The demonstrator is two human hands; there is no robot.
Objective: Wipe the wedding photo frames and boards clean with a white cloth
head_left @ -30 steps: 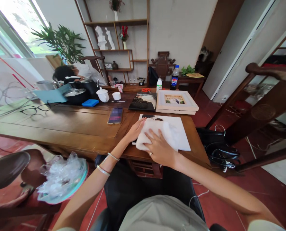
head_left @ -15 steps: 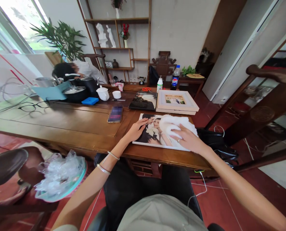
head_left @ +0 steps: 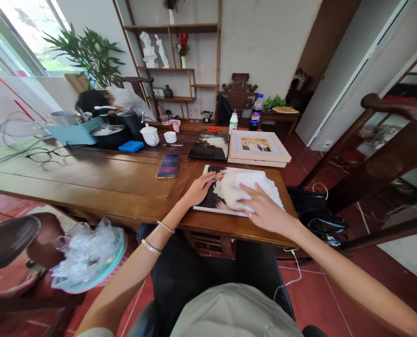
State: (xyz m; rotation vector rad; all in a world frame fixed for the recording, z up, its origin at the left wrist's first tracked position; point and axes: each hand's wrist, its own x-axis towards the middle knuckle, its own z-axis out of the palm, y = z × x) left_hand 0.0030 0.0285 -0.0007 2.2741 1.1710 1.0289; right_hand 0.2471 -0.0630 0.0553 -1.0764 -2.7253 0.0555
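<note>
Head view: we recorded both bare hands at the near edge of a wooden table [head_left: 124,182], over a white-bordered portrait photo panel [head_left: 208,201]. The panel lay flat, near the table's right end; we could make out a dark-haired figure in dark clothing on its uncovered left part.

The left hand [head_left: 198,189] rested palm down on the panel's left edge, fingers extended and close together. The right hand [head_left: 263,206] had its fingers spread over a fluffy white cloth [head_left: 229,187], which covered the panel's middle and right. We could not tell whether the thumb gripped any fabric.

Just beyond the panel we noted a pale framed picture [head_left: 259,146] and, beside it, a dark photo cover [head_left: 206,147]. A smartphone [head_left: 167,166] lay to the left. Farther back stood a Pepsi bottle [head_left: 256,113], a small white bottle [head_left: 233,123], and a white lidded teapot [head_left: 150,135]; red-handled scissors [head_left: 213,129] lay behind the dark cover.
</note>
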